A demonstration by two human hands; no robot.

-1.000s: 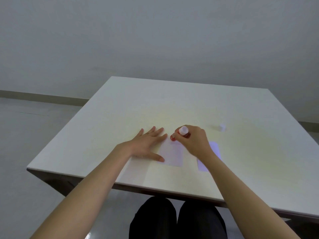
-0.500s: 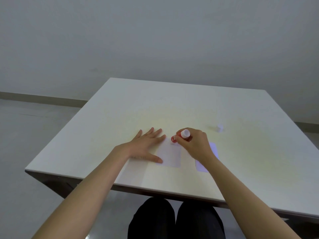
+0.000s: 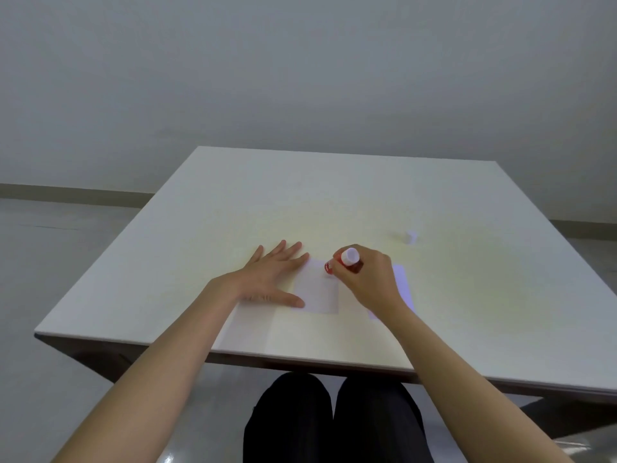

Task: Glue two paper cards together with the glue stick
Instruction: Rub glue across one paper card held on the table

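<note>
A person's flat, spread left hand [image 3: 270, 275] pins 1 of 2 cards [image 3: 317, 292] on the table [image 3: 334, 195] while the right hand [image 3: 369, 277] pinches the glue stick [image 3: 344, 260], best drawn evenly toward the edges.

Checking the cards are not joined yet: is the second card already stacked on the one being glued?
No, the second card lies apart on the table, right of the glued card.
</note>
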